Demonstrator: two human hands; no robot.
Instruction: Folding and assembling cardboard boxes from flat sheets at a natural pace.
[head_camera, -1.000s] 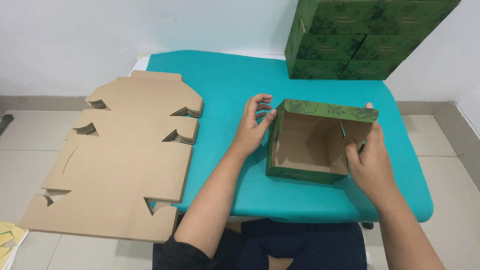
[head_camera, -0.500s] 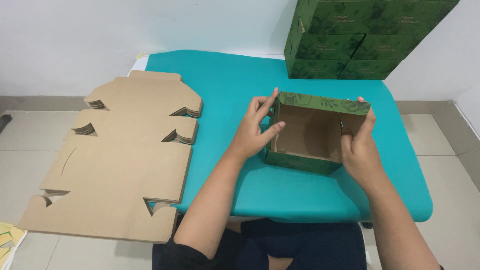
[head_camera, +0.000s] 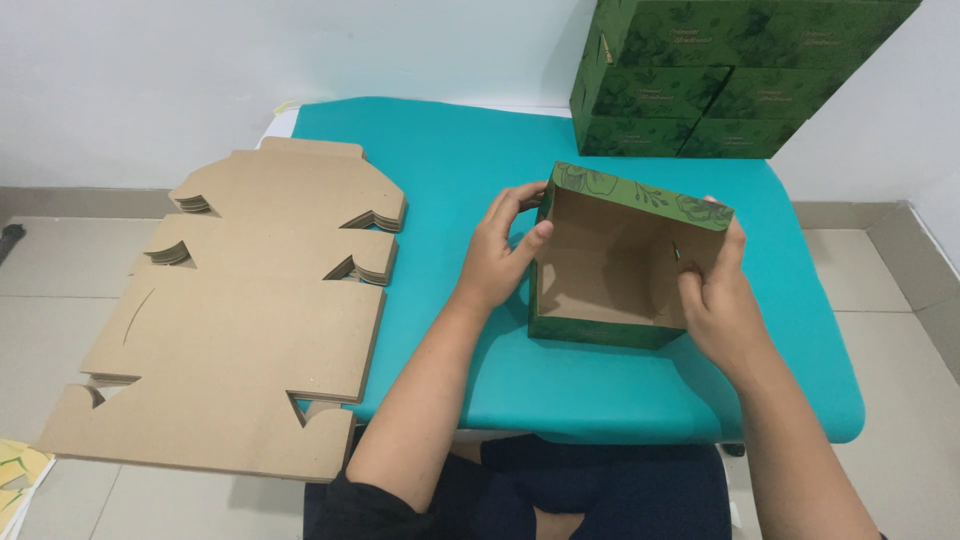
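**Green box held open on the teal tabletop**

While both hands are on it, the biggest thing here is the teal tabletop (head_camera: 620, 400), rounded at the corners and sitting against a white wall. Next in size is the stack of flat die-cut cardboard blanks (head_camera: 240, 320), plain brown, hanging off the tabletop's left edge over the tiled floor. Up in the far right corner sits a pile of finished dark green boxes (head_camera: 700, 80) with a leafy print.

Then the main item: an open green box (head_camera: 625, 265) sitting right of the tabletop's middle, tilted so its open side faces the camera. Outside is dark green with a lighter leaf pattern along the top rim, inside is bare brown cardboard. Looks folded into shape, walls standing up.

Left hand (head_camera: 500, 250) is closed on the box's left wall, thumb at the inner edge and fingers curled around the outside corner. Right hand (head_camera: 715, 290) has its grip on the right wall, thumb tucked inside, fingers wrapped behind.
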